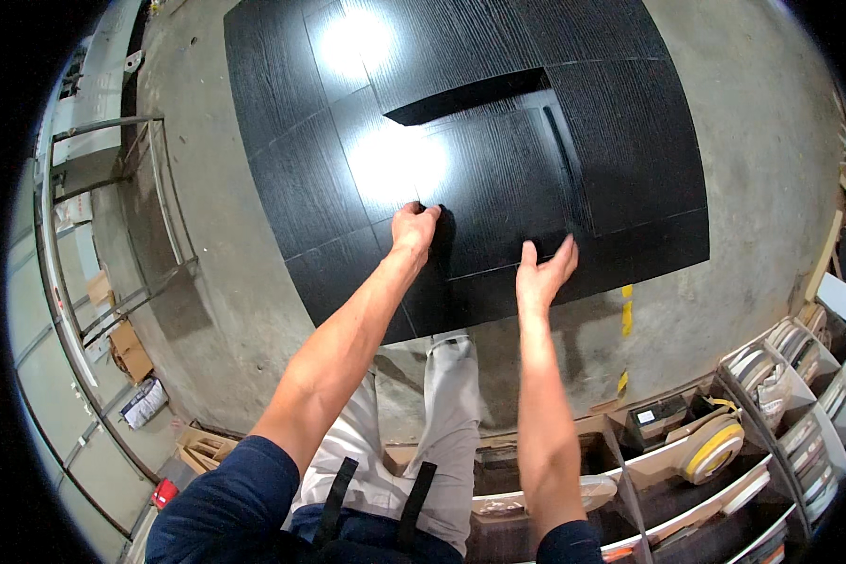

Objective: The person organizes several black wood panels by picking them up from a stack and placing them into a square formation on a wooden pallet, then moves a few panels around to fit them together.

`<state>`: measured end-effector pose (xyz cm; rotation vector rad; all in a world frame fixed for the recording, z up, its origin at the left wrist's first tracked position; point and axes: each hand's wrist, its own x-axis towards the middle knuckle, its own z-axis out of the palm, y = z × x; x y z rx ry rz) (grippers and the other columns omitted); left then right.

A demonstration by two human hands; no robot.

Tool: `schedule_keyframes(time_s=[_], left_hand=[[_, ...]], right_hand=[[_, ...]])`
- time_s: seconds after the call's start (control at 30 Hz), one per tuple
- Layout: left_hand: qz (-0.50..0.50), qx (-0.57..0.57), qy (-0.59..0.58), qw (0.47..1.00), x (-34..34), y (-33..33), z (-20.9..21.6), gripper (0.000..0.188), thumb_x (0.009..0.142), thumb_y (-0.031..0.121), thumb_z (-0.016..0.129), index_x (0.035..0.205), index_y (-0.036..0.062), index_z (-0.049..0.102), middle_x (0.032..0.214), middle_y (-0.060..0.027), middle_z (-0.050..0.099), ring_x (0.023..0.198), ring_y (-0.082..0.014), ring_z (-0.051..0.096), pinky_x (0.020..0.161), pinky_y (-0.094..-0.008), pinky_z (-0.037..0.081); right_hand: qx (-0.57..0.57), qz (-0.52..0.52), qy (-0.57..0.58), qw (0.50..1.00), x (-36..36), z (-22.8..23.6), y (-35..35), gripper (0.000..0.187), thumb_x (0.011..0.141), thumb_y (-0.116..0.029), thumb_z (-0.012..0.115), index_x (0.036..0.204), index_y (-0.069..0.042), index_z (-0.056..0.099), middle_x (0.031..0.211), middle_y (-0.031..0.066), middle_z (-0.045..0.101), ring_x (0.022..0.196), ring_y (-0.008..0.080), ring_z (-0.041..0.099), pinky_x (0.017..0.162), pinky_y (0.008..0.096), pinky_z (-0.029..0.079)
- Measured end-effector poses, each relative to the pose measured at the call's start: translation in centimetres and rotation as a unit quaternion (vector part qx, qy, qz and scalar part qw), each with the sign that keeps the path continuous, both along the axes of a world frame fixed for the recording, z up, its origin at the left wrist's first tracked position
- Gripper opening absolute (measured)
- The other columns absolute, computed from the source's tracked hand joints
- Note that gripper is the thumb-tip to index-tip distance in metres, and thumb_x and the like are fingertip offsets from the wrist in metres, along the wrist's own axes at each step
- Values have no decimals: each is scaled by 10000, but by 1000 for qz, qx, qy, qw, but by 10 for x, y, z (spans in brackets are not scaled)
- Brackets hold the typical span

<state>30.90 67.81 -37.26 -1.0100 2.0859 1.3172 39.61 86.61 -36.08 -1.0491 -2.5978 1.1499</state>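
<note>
In front of me lies a large black wood-grain surface (630, 141), marked off by thin lines into rectangles. A smaller black panel (508, 160) is in its middle, with a dark gap or step along its far side and a narrower dark line along its right side. My left hand (416, 228) rests low at the panel's left side, fingers curled and closed; whatever they pinch, if anything, is hidden. At the panel's near right corner is my right hand (547, 273), thumb and fingers apart, slightly blurred. Bright lamp reflections wash out part of the surface.
A metal frame (164, 188) stands on the concrete floor (771, 141) at the left, with cardboard pieces (130, 350) near it. Behind my right arm, a divided shelf unit (630, 470) holds rolls of edging tape (714, 449). Yellow marking tape (627, 315) runs along the floor.
</note>
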Motion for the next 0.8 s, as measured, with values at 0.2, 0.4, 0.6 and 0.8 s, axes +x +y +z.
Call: schedule_keyframes(time_s=[0.2, 0.4, 0.6, 0.8], left_hand=[[-3, 19, -17, 1000, -14, 10, 15, 469, 811, 151, 610, 1195, -99, 510, 1085, -195, 611, 964, -251, 586, 815, -327, 462], [22, 47, 20, 998, -19, -3, 6, 475, 814, 132, 591, 1219, -96, 492, 1092, -202, 602, 942, -257, 589, 798, -336, 470], [60, 115, -21, 991, -29, 6, 14, 460, 815, 108, 580, 1226, -81, 495, 1073, -194, 606, 936, -250, 579, 775, -342, 466], [-1, 13, 96, 995, -37, -4, -16, 529, 801, 74, 555, 1290, -75, 421, 1114, -175, 599, 993, -234, 557, 852, -302, 431]], right_hand=[[-541, -301, 23, 785, 14, -8, 4, 291, 900, -120, 547, 1152, 10, 487, 1081, 67, 502, 957, 167, 485, 915, 355, 379], [-557, -283, 49, 779, -14, -1, 0, 184, 900, -141, 548, 1039, -23, 526, 1007, 40, 501, 931, 157, 472, 898, 342, 372], [-607, -328, 108, 716, -27, -5, 16, 237, 892, -129, 543, 1081, 8, 503, 1054, 85, 504, 987, 202, 474, 942, 417, 358], [-565, -354, 107, 737, -33, -6, -3, 245, 896, -130, 533, 1107, -10, 495, 1094, 70, 518, 1027, 199, 474, 980, 406, 325]])
